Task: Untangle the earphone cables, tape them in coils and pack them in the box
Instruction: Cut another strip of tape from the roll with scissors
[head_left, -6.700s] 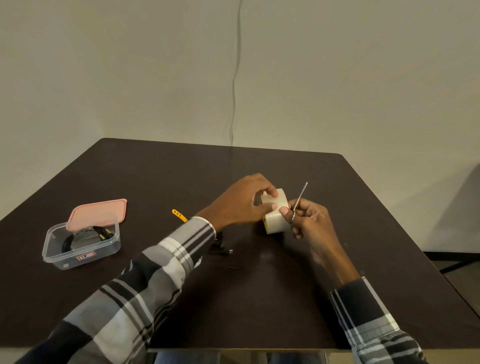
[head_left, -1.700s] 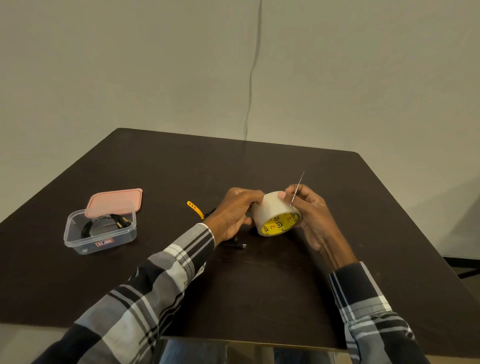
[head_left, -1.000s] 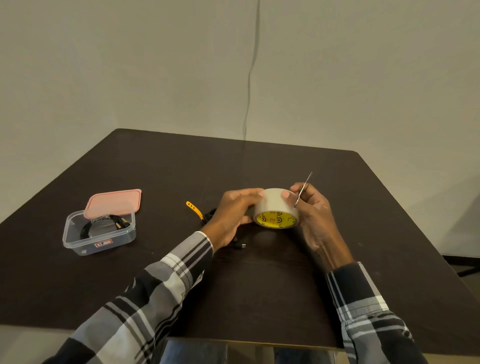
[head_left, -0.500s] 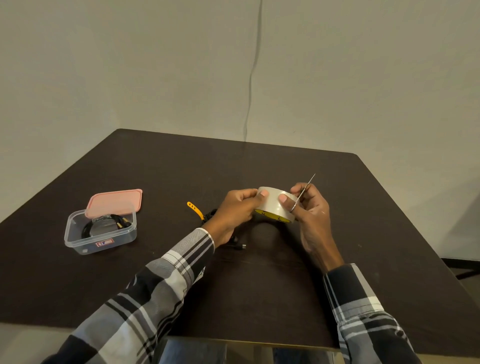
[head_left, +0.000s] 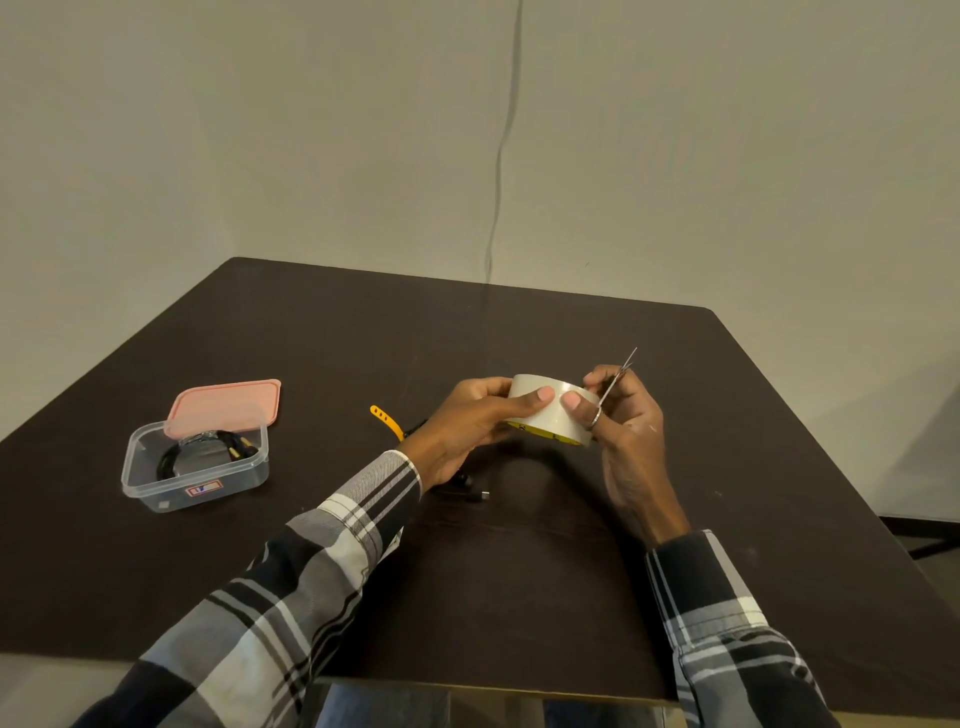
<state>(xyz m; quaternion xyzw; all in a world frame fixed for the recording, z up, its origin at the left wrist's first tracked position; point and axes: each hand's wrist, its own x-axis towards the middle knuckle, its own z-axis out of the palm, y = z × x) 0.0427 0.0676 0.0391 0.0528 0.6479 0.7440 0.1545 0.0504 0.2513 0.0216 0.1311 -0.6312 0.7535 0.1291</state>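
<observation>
The fingers (head_left: 542, 394) of both hands pinch the tape roll (head_left: 551, 415) above the worktop (head_left: 519, 571); the right hand (head_left: 623, 415) also holds scissors (head_left: 613, 387). It looks like the taping step: next, find the tape end. One cable (head_left: 470, 491) lies underneath, another in the box (head_left: 195, 486).

One camera only — worn on the person's head, facing forward and down across the dark table (head_left: 519, 571). It sits close over the near edge; both sleeves enter from the bottom of the frame. The far edge and the wall (head_left: 311, 130) behind it fill the upper half — a wide-angle view.
</observation>
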